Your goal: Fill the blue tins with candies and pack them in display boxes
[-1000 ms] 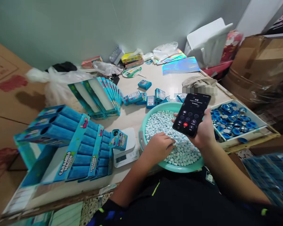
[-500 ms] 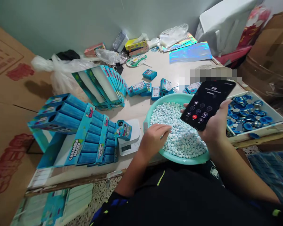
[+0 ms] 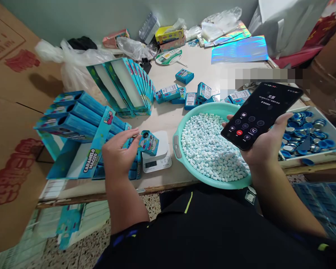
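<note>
My left hand (image 3: pixel 120 151) is closed in a pinch beside the upper edge of a small blue box (image 3: pixel 149 143); what its fingertips hold is too small to make out. The box has a round hole and stands on a white digital scale (image 3: pixel 156 164). In my right hand (image 3: pixel 264 145) lies a black smartphone (image 3: pixel 261 114) with a call screen lit. Below the phone, the turquoise basin (image 3: pixel 178 147) is filled with small pale mint-like candies (image 3: pixel 212 149).
Left of the scale stands a blue display carton (image 3: pixel 86 160) with long blue box tubes; folded display trays (image 3: pixel 126 87) are behind it. Several small blue boxes (image 3: pixel 184 76) lie mid-table. On the right, a white tray (image 3: pixel 324 158) holds blue-rimmed metal caps (image 3: pixel 305 130).
My left hand has left the candies in the basin and moved left to the small box on the scale. My right hand still holds the phone. The view has shifted slightly.
</note>
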`<state>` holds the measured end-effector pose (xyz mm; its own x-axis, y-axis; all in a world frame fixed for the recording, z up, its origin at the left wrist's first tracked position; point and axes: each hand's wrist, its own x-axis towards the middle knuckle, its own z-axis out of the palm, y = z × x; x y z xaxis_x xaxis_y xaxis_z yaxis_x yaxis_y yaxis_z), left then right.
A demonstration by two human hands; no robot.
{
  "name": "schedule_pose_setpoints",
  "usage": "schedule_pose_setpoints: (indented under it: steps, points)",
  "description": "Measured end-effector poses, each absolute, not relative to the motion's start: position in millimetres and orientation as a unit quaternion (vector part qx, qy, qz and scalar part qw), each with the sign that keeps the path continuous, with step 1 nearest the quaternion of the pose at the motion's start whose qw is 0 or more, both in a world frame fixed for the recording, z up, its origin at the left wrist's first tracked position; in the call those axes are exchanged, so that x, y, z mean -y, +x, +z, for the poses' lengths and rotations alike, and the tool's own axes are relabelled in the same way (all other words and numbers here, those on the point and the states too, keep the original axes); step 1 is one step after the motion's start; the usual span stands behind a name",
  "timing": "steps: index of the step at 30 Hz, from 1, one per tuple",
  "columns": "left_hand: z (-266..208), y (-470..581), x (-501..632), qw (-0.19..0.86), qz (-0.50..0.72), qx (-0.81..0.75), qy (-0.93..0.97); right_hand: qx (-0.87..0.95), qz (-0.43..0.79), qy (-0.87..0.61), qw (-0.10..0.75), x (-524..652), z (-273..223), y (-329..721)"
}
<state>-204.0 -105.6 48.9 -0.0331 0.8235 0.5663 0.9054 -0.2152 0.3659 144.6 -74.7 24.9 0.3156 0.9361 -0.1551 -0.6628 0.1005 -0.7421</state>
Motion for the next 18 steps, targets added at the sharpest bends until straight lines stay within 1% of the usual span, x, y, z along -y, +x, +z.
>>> schedule_pose_setpoints:
  steps: [4,11,15,18]
  points:
    - [40,-207,91,0.03,-0.341,0.622,-0.704,0.176,0.561,-0.374,0.717,73,24,144]
    - [28,-218,68,-0.022,-0.299,0.674,-0.676,0.174,0.535,-0.382,0.734,73,27,140]
    - [22,-223,59,-0.03,-0.287,0.698,-0.655,0.185,0.546,-0.39,0.718,75,31,138]
    - [21,-225,57,-0.022,-0.284,0.703,-0.651,0.178,0.566,-0.363,0.718,75,31,137]
